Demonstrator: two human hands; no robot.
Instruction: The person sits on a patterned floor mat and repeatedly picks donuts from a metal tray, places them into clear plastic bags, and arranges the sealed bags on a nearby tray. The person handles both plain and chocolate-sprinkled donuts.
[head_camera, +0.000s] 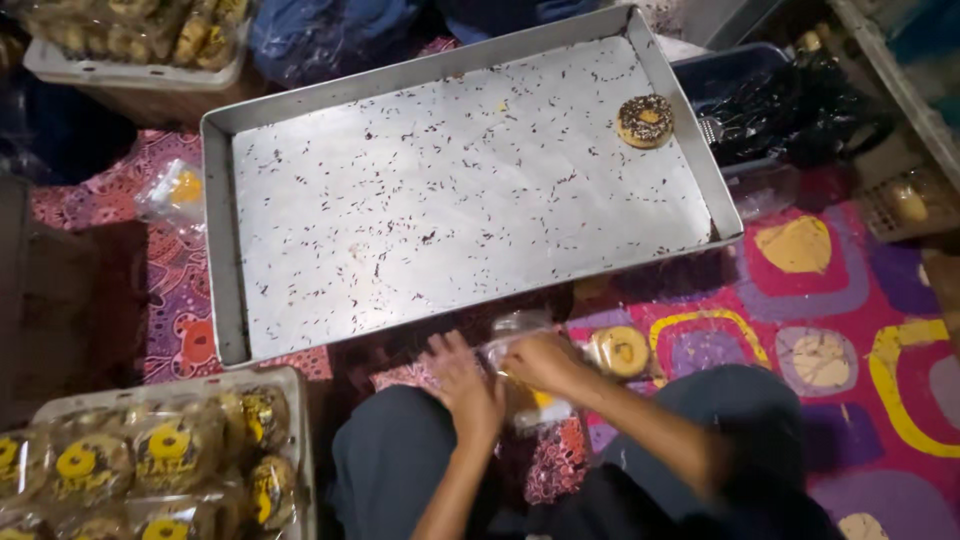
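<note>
My left hand (462, 380) and my right hand (540, 362) meet over a clear plastic bag (520, 335) in front of my knees. Both hands grip the bag, which seems to hold a doughnut; its contents are mostly hidden. A plain doughnut (621, 350) lies on the patterned mat just right of my right hand. Beyond the hands sits a large metal tray (225, 300), dotted with chocolate sprinkles. One sprinkled doughnut (645, 121) rests near the tray's far right corner.
A tray of bagged doughnuts (150, 460) stands at the lower left. Another container of doughnuts (130, 40) is at the top left. A loose bagged item (175, 192) lies left of the metal tray. Black plastic bags (790, 100) fill a bin at the right.
</note>
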